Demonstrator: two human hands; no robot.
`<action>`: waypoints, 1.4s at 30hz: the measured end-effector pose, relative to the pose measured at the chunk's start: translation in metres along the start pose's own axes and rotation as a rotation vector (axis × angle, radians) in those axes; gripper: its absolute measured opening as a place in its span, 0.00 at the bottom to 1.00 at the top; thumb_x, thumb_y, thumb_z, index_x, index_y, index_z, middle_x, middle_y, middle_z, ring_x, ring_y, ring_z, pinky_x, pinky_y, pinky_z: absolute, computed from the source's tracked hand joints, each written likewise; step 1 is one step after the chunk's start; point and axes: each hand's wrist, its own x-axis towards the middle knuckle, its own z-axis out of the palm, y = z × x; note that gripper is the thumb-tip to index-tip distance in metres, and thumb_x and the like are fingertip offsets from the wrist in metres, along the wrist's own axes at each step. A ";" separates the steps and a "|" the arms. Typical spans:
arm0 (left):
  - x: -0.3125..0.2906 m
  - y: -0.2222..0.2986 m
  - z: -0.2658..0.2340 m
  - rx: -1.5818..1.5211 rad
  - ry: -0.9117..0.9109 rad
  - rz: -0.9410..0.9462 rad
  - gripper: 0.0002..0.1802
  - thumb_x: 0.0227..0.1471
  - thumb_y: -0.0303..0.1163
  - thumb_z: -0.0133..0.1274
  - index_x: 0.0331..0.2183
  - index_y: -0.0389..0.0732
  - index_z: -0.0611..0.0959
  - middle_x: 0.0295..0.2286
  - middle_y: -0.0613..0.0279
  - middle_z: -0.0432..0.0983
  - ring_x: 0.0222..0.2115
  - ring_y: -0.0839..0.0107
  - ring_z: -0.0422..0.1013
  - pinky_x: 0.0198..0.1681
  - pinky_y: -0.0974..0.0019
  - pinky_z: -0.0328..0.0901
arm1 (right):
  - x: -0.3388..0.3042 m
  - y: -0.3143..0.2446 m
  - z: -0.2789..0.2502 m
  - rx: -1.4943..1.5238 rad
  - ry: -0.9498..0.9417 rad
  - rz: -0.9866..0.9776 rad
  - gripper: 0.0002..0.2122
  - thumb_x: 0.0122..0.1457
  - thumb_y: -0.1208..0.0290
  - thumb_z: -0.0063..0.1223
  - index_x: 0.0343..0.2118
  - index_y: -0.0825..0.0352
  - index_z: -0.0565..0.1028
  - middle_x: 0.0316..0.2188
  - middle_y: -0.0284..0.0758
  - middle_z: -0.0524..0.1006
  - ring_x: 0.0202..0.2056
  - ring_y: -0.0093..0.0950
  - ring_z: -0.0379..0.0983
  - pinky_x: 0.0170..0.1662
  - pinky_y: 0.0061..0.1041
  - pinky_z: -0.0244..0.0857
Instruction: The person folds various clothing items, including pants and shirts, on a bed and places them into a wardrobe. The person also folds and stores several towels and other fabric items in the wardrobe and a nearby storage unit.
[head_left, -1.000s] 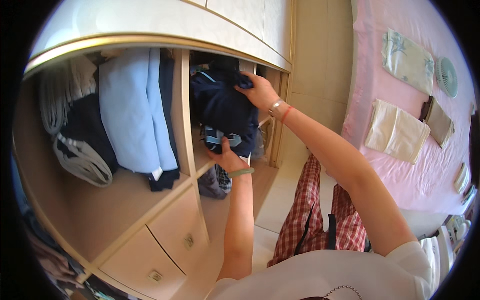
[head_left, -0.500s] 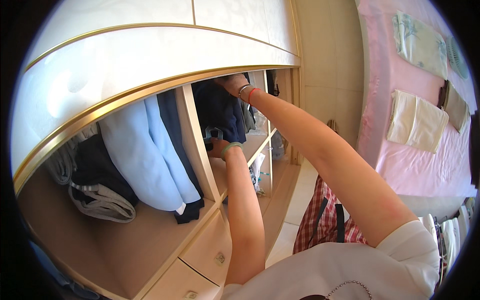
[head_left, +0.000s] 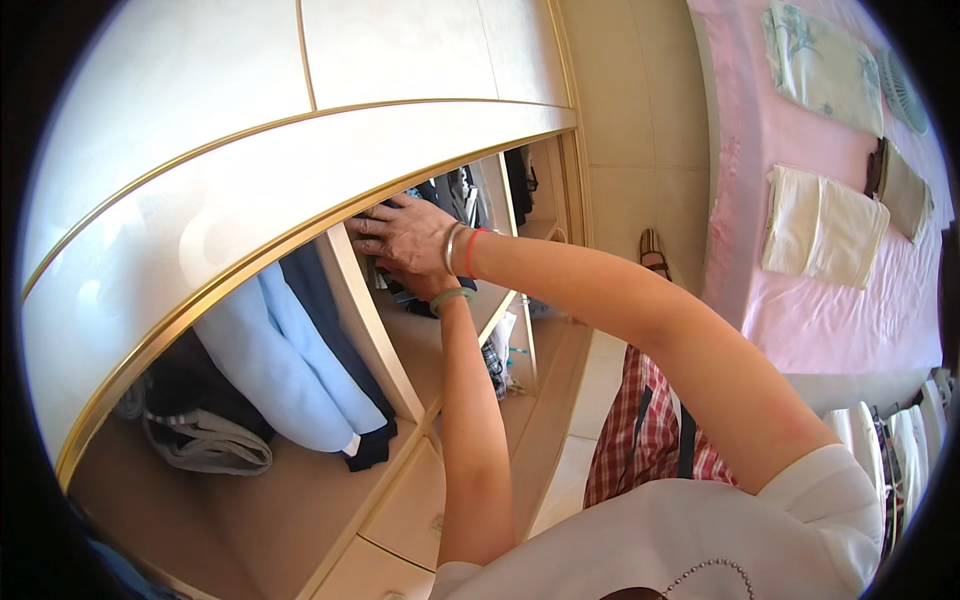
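My right hand (head_left: 408, 238) reaches into the middle wardrobe compartment, its fingers stretched out and apart near the upright divider (head_left: 372, 320). Just below it is my left hand (head_left: 428, 284), partly covered by the right, with its fingers lost in the shadow. Dark clothes (head_left: 440, 192) fill the back of this compartment, and the hands hide much of them. Left of the divider, a light blue garment (head_left: 290, 350) hangs or lies folded over beside a dark navy one (head_left: 345, 340). A rolled grey garment (head_left: 210, 440) rests on the shelf there.
A gold-edged white sliding door (head_left: 230, 190) overhangs the shelves, with pale drawers (head_left: 405, 500) below. To the right stands a bed with a pink sheet (head_left: 740, 270), carrying a folded cream cloth (head_left: 825, 228) and other folded pieces. A brown sandal (head_left: 653, 250) is on the floor.
My right hand has come left and down, over my left hand, which has risen slightly. The bulky navy garment between them no longer shows. The view has shifted a little.
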 end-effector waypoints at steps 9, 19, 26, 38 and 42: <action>-0.010 0.016 -0.024 -1.864 -0.082 -0.538 0.47 0.56 0.58 0.44 0.62 0.34 0.48 0.60 0.38 0.45 0.61 0.51 0.48 0.63 0.57 0.46 | 0.007 0.044 0.036 0.186 -0.488 0.440 0.38 0.53 0.35 0.42 0.64 0.51 0.53 0.65 0.36 0.52 0.65 0.37 0.46 0.64 0.45 0.37; -0.004 0.018 -0.009 -1.794 -0.119 -0.421 0.48 0.55 0.62 0.39 0.61 0.34 0.51 0.60 0.37 0.46 0.62 0.44 0.43 0.63 0.48 0.44 | -0.015 0.061 0.030 0.318 -0.418 0.604 0.42 0.49 0.32 0.44 0.64 0.52 0.53 0.64 0.36 0.53 0.65 0.37 0.45 0.63 0.52 0.37; -0.011 -0.005 -0.011 -1.587 -0.071 -0.541 0.43 0.57 0.62 0.33 0.61 0.39 0.57 0.58 0.40 0.53 0.59 0.45 0.52 0.61 0.49 0.48 | -0.132 0.051 -0.011 0.318 -0.160 0.533 0.31 0.59 0.47 0.44 0.63 0.52 0.55 0.63 0.37 0.55 0.64 0.39 0.47 0.60 0.51 0.48; 0.001 -0.022 -0.065 -1.829 0.154 -0.263 0.35 0.61 0.55 0.34 0.62 0.44 0.57 0.62 0.47 0.47 0.62 0.51 0.47 0.62 0.57 0.46 | -0.261 0.035 -0.061 0.906 -0.134 0.964 0.27 0.62 0.53 0.41 0.61 0.61 0.57 0.57 0.43 0.64 0.57 0.41 0.60 0.59 0.34 0.55; -0.074 0.016 -0.124 -2.088 0.192 -0.082 0.31 0.62 0.48 0.39 0.61 0.41 0.59 0.62 0.49 0.48 0.62 0.58 0.48 0.62 0.59 0.46 | -0.281 0.039 -0.092 1.017 0.038 1.010 0.27 0.64 0.51 0.37 0.62 0.61 0.57 0.58 0.44 0.64 0.59 0.40 0.60 0.60 0.31 0.53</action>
